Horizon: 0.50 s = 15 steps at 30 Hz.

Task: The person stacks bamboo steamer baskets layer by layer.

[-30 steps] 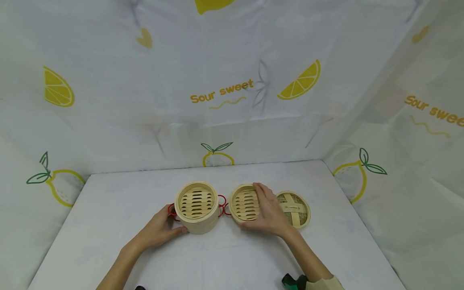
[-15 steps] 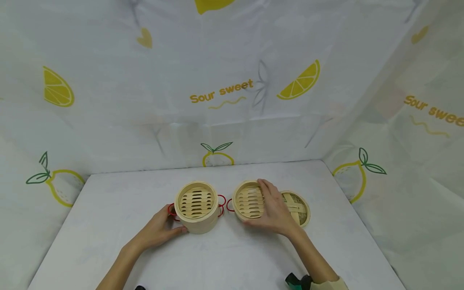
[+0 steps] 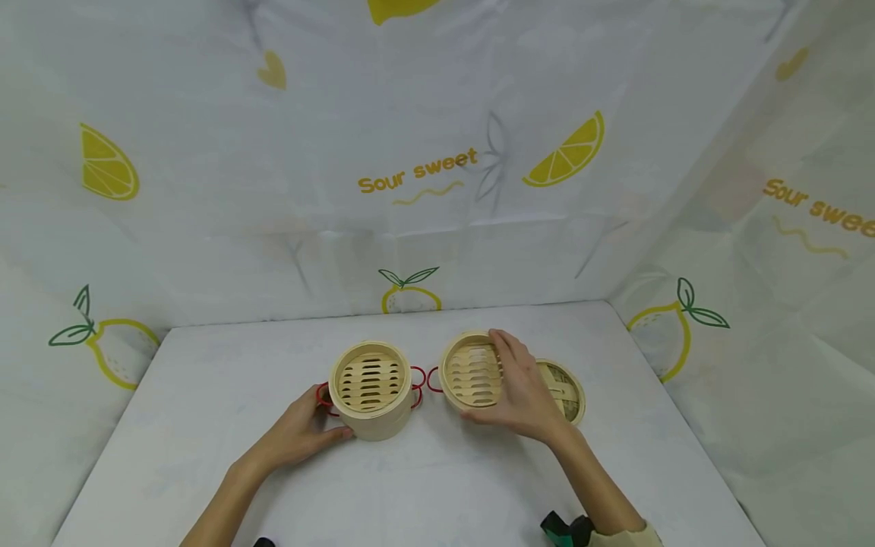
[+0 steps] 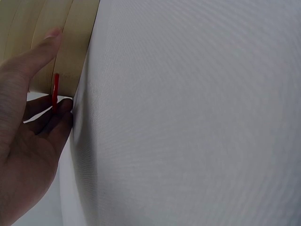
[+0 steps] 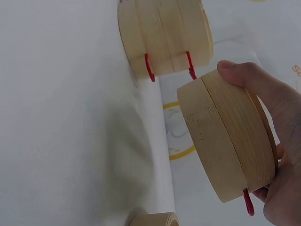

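Note:
A stack of bamboo steamer baskets (image 3: 380, 427) with red loop handles stands on the table, its slatted top facing up. My left hand (image 3: 298, 433) grips its left side, thumb along the front wall and fingers by the red handle (image 4: 55, 89). To the right, my right hand (image 3: 525, 401) holds a separate bamboo steamer basket (image 3: 470, 372) by its rim and wall. The right wrist view shows this basket (image 5: 225, 136) raised off the table and tilted, close to the stack (image 5: 164, 35). Behind the right hand lies a woven bamboo lid (image 3: 566, 393), partly covered.
The white table (image 3: 403, 494) ends at a hanging white cloth (image 3: 273, 258) printed with lemons, which also closes off both sides. The lid's edge (image 5: 155, 219) shows at the bottom of the right wrist view.
My right hand has raised the single basket from beside the stack and shifted it slightly right and back, covering more of the lid. My left hand stays on the stack.

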{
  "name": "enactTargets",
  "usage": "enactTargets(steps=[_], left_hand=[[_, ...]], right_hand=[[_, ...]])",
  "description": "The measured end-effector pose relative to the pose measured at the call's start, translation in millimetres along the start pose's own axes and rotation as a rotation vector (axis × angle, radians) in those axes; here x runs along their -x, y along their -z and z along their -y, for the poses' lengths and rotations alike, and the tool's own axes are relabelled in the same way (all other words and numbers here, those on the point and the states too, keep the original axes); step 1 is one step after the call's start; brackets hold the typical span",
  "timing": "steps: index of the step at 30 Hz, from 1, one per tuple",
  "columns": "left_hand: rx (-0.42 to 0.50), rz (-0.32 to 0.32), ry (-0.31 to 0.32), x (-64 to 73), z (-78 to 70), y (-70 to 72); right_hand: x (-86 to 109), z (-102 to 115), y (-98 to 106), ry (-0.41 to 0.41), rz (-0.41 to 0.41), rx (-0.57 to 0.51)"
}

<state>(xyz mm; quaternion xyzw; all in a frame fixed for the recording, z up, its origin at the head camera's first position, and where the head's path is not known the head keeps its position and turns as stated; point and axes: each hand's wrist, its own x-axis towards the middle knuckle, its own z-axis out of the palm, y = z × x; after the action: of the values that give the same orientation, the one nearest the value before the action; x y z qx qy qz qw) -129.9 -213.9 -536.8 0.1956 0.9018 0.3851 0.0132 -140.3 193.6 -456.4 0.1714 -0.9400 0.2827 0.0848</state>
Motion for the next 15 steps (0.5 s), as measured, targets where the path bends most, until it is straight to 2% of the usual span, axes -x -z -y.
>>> enactTargets(steps=[8,15], left_hand=[[-0.006,0.001,0.004,-0.4,-0.8,0.0],[-0.008,0.003,0.005,-0.4,-2.2,0.8]], right_hand=[[-2.9,4.1,6.0,0.020,-0.042,-0.008],[-4.6,9.3,9.1,0.022,-0.044,-0.045]])
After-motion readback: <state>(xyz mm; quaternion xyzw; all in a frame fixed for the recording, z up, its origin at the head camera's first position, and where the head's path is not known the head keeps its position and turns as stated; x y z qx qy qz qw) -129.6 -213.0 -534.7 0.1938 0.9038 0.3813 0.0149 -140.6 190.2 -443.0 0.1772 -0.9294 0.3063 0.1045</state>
